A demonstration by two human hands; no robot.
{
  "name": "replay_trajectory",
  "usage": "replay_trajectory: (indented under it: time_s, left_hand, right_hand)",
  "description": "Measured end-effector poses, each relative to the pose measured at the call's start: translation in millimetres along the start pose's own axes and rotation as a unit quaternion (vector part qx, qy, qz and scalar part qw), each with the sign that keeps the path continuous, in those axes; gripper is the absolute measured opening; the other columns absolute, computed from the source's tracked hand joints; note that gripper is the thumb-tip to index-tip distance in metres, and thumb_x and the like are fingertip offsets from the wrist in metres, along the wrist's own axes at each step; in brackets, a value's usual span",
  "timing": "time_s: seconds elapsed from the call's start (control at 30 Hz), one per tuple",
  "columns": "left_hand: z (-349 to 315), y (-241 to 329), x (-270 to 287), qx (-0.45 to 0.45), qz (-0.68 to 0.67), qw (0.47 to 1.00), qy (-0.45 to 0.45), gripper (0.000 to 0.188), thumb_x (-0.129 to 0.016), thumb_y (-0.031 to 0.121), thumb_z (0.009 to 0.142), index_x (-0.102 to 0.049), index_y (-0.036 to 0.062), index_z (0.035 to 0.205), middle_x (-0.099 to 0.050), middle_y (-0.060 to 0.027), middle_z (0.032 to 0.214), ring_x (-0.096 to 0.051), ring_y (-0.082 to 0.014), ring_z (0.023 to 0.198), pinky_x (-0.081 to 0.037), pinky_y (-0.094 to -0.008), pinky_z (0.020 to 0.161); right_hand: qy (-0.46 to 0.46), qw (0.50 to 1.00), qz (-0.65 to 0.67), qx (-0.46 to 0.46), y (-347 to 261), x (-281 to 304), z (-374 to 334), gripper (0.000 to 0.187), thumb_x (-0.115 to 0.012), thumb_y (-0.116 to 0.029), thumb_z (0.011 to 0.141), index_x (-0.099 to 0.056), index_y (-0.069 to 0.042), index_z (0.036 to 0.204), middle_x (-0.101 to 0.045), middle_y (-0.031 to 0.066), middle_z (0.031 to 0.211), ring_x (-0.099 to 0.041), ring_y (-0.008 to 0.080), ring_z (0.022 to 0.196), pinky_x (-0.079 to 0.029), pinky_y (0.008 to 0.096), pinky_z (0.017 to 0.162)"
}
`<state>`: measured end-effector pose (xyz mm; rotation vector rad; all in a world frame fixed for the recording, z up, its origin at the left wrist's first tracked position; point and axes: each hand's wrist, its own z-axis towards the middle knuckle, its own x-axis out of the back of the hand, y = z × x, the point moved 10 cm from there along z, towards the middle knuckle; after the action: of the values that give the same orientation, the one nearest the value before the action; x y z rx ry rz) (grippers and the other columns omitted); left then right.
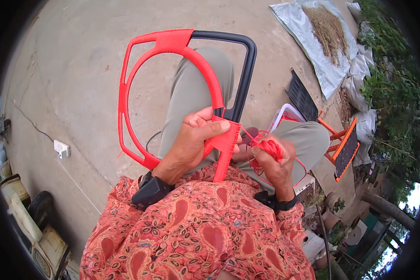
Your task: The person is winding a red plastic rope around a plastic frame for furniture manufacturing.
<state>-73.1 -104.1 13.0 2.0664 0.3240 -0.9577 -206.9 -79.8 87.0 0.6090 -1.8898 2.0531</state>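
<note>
A frame [252,60] of black tubing, a rounded square with a ring inside it, rests over my lap. Red cord is wound tightly round most of it, while the far right corner shows bare black tube. My left hand [184,142] grips the frame at its near right side, thumb lying on the red wrapped band [226,140]; some of its fingers are hidden behind. Just to the right, my right hand [277,163] is closed round a loose bundle of red cord [270,148]. A strand runs from this bundle to the wrapped band, and loose loops hang below it.
On the concrete floor at left lies a white power strip [61,148] with a cable. To the right are a white basket [287,113], a black slatted panel [303,95] and an orange-framed folding stool [346,149]. Dried plant matter [329,32] covers a pale sheet [298,28] at far right.
</note>
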Motion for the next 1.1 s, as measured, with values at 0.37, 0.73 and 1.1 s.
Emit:
replay_trajectory:
  time_s: [0.37,0.73,1.1]
  left_hand:
    - [0,-11,6,0.0,-0.026,1.0,0.004,0.024,-0.051,0.015,0.093,-0.052,-0.0065,0.104,-0.065,-0.0201,0.089,-0.069,-0.032,0.076,-0.06,-0.043,0.068]
    - [4,-13,-7,0.052,0.011,0.998,0.024,0.024,-0.064,0.01,0.084,-0.053,-0.0043,0.099,-0.065,-0.0177,0.08,-0.068,-0.0267,0.068,-0.061,-0.0403,0.064]
    - [8,-12,-2,0.031,0.045,0.998,0.043,0.021,-0.064,0.009,0.083,-0.053,-0.0023,0.097,-0.065,-0.0184,0.078,-0.068,-0.0252,0.063,-0.06,-0.0362,0.059]
  right_hand:
    - [0.022,0.936,0.266,-0.228,56,-6,-18,0.019,-0.062,-0.009,0.08,-0.055,-0.001,0.065,-0.051,-0.0007,0.053,-0.046,0.0078,0.047,-0.036,0.0254,0.046]
    - [0.013,0.914,0.313,-0.256,64,-17,-31,0.021,-0.06,-0.009,0.081,-0.052,-0.004,0.062,-0.047,-0.0013,0.053,-0.041,0.0068,0.046,-0.032,0.0247,0.045]
    - [-0.001,0.799,0.534,-0.277,74,-37,-43,0.014,-0.059,-0.014,0.086,-0.054,-0.002,0.092,-0.047,0.0006,0.058,-0.04,0.0092,0.048,-0.034,0.0261,0.045]
